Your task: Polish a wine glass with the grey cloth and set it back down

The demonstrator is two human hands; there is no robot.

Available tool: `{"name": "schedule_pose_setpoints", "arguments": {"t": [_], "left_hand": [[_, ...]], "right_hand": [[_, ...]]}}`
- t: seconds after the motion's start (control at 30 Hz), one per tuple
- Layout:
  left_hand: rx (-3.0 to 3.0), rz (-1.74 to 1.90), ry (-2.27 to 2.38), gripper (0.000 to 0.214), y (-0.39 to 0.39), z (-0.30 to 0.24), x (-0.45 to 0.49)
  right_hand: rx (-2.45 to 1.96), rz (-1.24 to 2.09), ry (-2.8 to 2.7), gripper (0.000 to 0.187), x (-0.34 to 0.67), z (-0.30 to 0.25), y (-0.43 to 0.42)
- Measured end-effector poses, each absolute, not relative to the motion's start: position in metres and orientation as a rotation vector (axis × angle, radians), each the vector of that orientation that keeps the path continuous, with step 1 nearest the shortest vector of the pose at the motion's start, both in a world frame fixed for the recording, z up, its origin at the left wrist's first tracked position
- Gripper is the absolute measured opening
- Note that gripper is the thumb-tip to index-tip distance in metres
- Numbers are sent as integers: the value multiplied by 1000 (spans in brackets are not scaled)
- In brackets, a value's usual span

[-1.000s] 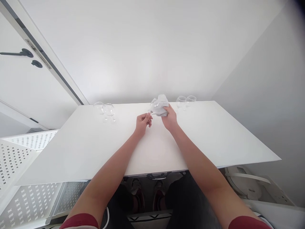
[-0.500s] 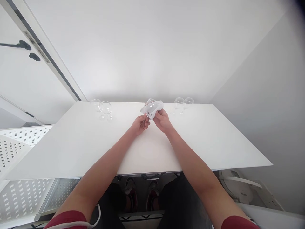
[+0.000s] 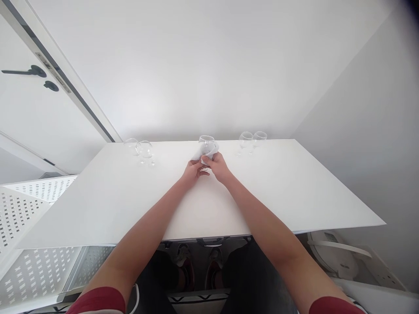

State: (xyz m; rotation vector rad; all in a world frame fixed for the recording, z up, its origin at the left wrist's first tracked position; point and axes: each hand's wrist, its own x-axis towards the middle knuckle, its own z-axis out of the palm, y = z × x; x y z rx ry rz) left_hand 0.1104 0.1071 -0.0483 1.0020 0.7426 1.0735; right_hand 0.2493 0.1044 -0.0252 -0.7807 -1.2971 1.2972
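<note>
Head view: a clear, round-bowled stemmed glass [image 3: 207,140] was held just beyond the hands, wrapped low in a crumpled white cloth [image 3: 213,150], near the far edge of the white rectangular table [image 3: 294,192]. Its rim was aimed towards twelve o'clock, its stem towards six. The bowl was placed at one o'clock from the left hand [image 3: 192,172], at eleven from the nearer right hand [image 3: 218,166]. The cloth was clamped by the right fingers; the left were curled by the stem (their grip could not be told).
</note>
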Motion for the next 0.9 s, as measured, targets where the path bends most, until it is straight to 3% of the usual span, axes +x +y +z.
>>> {"name": "schedule_pose_setpoints", "arguments": {"t": [0.2, 0.37, 0.43, 0.5, 0.67, 0.83, 0.9], "left_hand": [[1092, 1299, 904, 42, 111, -48, 105], [1016, 1323, 613, 54, 109, -36, 97], [1019, 1275, 545, 60, 106, -33, 97], [1049, 1325, 589, 59, 105, -32, 98], [1072, 1547, 829, 46, 108, -38, 101], [1044, 1418, 689, 58, 107, -35, 100], [1068, 1425, 710, 56, 106, -35, 101]], "right_hand": [[-878, 1085, -1057, 39, 260, -27, 116], [-723, 1912, -1162, 41, 268, -18, 105], [-646, 2072, -1227, 41, 264, -18, 101], [-738, 1950, -1283, 40, 258, -20, 101], [-1164, 1235, -1451, 31, 249, -24, 104], [-842, 1890, -1440, 46, 258, -16, 98], [-883, 1826, -1475, 44, 259, -16, 98]]}}
